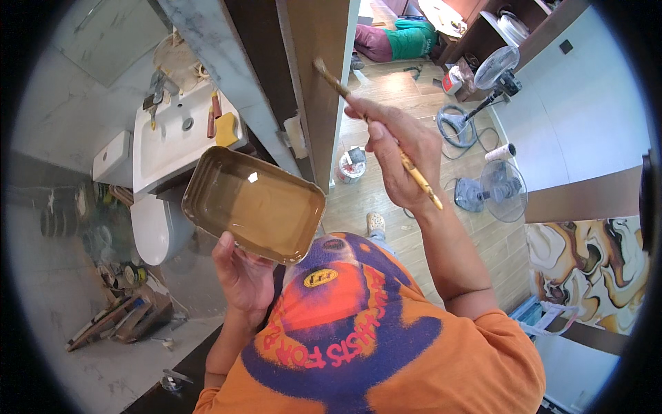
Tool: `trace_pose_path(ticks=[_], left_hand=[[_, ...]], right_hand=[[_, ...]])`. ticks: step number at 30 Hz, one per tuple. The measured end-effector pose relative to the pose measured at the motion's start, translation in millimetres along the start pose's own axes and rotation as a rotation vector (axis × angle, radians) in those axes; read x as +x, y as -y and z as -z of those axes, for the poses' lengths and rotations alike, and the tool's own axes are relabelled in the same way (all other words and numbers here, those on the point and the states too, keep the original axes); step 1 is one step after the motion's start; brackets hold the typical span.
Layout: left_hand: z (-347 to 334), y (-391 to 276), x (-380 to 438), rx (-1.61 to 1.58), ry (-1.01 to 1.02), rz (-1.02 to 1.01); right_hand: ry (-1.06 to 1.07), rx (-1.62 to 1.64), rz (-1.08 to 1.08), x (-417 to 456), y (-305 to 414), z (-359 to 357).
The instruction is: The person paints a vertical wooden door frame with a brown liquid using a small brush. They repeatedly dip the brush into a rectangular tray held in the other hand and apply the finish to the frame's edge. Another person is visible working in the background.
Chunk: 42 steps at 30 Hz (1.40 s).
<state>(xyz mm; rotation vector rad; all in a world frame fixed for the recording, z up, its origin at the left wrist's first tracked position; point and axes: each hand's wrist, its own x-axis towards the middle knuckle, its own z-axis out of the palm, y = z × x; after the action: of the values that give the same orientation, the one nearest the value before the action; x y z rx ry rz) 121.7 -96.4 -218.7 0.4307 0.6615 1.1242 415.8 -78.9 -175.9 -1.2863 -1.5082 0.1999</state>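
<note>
My left hand (245, 279) grips a rectangular tub (207, 199) by its near edge. Brown paint (276, 209) lies in it, and a brown coat stains its inner walls. A slim paintbrush (414, 171) with a paint-spotted wooden handle is held between the thumb and fingers of my right hand (406, 150). Its bristles point up and left, over the brown face of a door frame (315, 31); whether they touch it I cannot tell. A whitish patch (296, 135), perhaps paper or tape, sits on the frame's edge lower down.
Left is a white washbasin (155, 171) holding a yellow sponge (226, 129) and tools, with a toilet (150, 227) below. Right are a standing fan (496, 67), a smaller fan (501, 191) and a bucket (351, 168). A person in green (411, 44) is low on the far floor.
</note>
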Motion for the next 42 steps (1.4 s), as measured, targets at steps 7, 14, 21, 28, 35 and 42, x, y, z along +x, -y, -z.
trace_pose_path(ticks=[7, 14, 21, 28, 35, 42], left_hand=[[-1, -1, 0, 0.023, 0.0, -0.021], [-2, 0, 0, 0.039, 0.004, -0.017], [1, -1, -1, 0.041, 0.023, -0.004], [6, -1, -1, 0.006, 0.032, -0.003], [6, -1, 0, 0.0, -0.004, 0.003], [1, 1, 3, 0.012, 0.01, 0.002]], right_hand=[[0.202, -0.15, -0.222, -24, -16, -10], [0.063, -0.116, -0.12, 10, 16, 4], [-0.173, -0.066, 0.224, 55, 41, 26], [-0.11, -0.115, 0.178, 34, 25, 21], [0.07, -0.136, -0.081, -23, -17, -7], [0.169, -0.228, -0.184, -19, -11, -4]])
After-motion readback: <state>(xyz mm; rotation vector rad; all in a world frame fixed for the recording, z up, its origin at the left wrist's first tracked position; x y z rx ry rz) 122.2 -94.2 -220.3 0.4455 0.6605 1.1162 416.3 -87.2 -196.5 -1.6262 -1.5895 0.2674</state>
